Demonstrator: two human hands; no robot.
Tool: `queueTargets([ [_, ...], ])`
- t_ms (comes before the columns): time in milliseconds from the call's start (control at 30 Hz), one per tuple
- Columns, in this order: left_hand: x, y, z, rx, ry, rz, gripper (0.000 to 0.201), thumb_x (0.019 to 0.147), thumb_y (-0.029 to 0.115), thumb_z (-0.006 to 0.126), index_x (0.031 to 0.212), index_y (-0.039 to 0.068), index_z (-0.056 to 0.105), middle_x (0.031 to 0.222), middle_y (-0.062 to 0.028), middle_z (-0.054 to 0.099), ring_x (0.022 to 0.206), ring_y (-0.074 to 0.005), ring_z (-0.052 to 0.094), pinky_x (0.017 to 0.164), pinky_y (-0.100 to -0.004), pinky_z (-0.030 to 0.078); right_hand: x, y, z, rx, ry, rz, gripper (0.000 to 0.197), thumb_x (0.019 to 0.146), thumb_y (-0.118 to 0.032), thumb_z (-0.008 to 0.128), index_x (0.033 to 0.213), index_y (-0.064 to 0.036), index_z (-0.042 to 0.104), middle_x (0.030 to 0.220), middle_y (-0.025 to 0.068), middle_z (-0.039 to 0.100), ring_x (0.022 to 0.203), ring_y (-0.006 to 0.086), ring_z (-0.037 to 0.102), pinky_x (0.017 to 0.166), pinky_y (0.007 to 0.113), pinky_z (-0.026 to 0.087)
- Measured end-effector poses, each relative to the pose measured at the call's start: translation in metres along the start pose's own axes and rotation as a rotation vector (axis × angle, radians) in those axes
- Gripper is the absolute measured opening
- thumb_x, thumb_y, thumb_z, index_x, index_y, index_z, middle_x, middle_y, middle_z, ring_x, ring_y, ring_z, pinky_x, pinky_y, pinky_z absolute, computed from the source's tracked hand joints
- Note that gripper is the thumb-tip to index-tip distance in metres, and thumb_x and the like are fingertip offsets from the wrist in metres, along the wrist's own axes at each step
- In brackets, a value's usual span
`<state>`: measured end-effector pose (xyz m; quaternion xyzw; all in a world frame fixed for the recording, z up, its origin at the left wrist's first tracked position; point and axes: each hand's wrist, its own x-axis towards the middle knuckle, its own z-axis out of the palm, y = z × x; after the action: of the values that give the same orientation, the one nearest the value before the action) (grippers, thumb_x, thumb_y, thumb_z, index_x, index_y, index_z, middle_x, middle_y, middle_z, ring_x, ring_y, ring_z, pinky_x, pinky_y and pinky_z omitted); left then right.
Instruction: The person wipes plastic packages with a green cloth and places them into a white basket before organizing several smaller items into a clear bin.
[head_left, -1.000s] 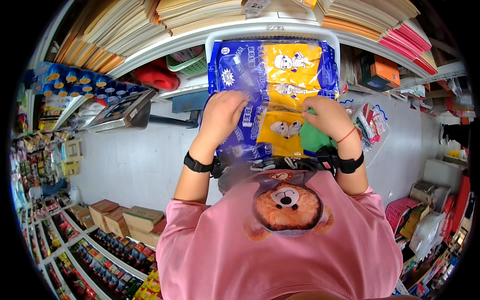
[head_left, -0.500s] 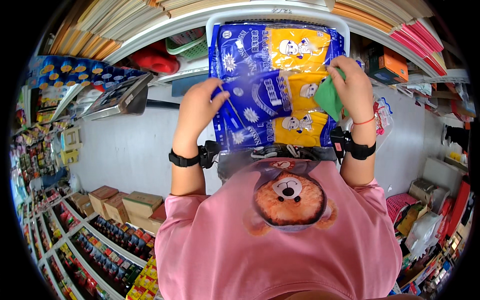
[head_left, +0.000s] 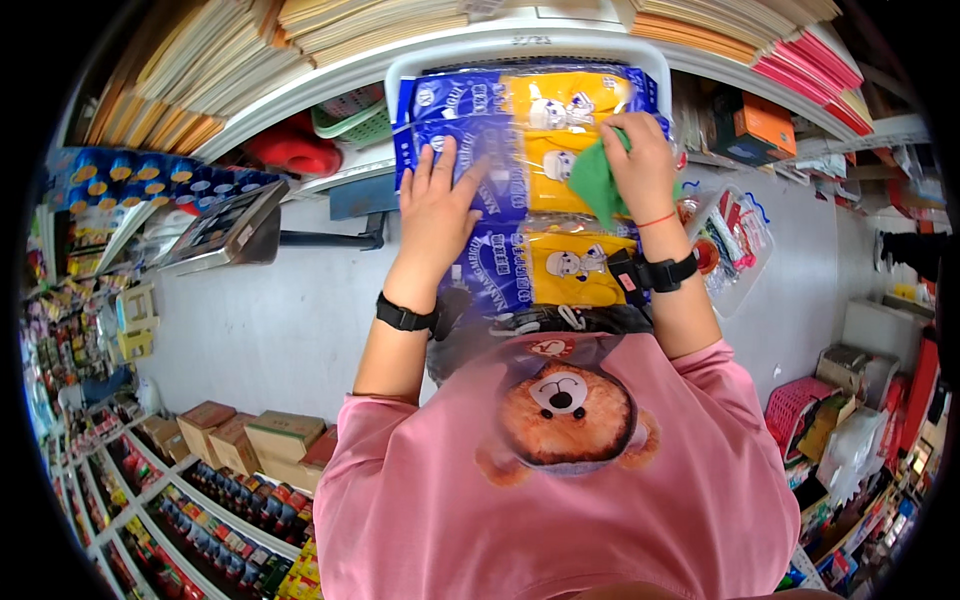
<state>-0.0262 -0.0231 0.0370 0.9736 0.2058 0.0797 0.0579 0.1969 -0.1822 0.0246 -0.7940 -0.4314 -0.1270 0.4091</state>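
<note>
Several flat blue-and-yellow plastic packets lie in a white basket in front of me. My left hand rests with spread fingers on the blue left end of the middle packet. A bunched green cloth is pinched in my right hand, over the yellow right part of that same packet. Behind it lies another packet; a nearer packet lies closer to my body, partly covered at its right end by my wrist strap.
Stacks of paper envelopes line the shelf beyond the basket. A scale-like device stands at the left, and a clear plastic container with small items lies right of my right forearm. Cardboard boxes sit at lower left.
The middle packet, lifted and tilted before, now lies flat on the others. My left hand has let go of its edge and spread over it. The cloth has moved left across the packet.
</note>
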Motion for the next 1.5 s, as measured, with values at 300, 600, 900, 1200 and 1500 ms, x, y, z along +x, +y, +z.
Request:
queueTargets([
  [300,0.015,0.006,0.009,0.128,-0.048,-0.075,0.09,0.065,0.019,0.083,0.143,0.032,0.041,0.152,-0.0095,0.035,0.133,-0.0363,0.039,0.096,-0.0476,0.044,-0.021,-0.035,-0.029,-0.245,-0.398,-0.017,0.043,0.075,-0.01,0.074,0.116,-0.0111,0.06,0.123,0.0121,0.056,0.103,0.0331,0.06,0.088,0.037,0.051],
  [600,0.018,0.006,0.012,-0.015,-0.071,-0.048,0.092,0.065,0.008,0.082,0.144,0.027,0.038,0.15,-0.0186,0.033,0.132,-0.0481,0.036,0.105,-0.0455,0.042,-0.027,0.006,-0.009,-0.313,-0.466,0.036,0.088,0.066,-0.009,0.082,0.141,-0.0276,0.041,0.144,0.0137,0.038,0.1,0.0393,0.061,0.088,0.042,0.052],
  [900,0.014,0.004,0.018,-0.034,-0.056,-0.063,0.093,0.068,0.01,0.081,0.145,0.031,0.035,0.153,-0.0162,0.027,0.135,-0.0492,0.032,0.105,-0.0486,0.041,-0.026,0.006,0.006,-0.366,-0.457,0.062,0.086,0.069,-0.009,0.08,0.142,-0.0285,0.039,0.144,0.0131,0.037,0.108,0.0358,0.059,0.091,0.042,0.051],
  [1200,-0.025,-0.035,-0.02,-0.488,-0.12,0.028,0.021,0.081,0.01,0.07,0.101,0.003,0.069,0.1,-0.0133,0.068,0.098,-0.032,0.061,0.086,-0.0401,0.047,-0.03,0.004,-0.039,0.134,-0.496,-0.049,0.056,0.08,-0.005,0.07,0.133,-0.0107,0.053,0.121,0.0134,0.059,0.11,0.0282,0.059,0.096,0.036,0.047],
  [1500,-0.037,-0.032,-0.002,-0.305,-0.007,0.123,0.022,0.068,0.014,0.077,0.085,0.007,0.066,0.083,-0.0081,0.063,0.087,-0.0308,0.057,0.079,-0.0394,0.044,-0.029,-0.03,-0.039,-0.044,-1.158,-0.006,0.033,0.079,-0.019,0.073,0.107,-0.0038,0.064,0.094,0.0128,0.064,0.092,0.0313,0.059,0.08,0.038,0.048],
])
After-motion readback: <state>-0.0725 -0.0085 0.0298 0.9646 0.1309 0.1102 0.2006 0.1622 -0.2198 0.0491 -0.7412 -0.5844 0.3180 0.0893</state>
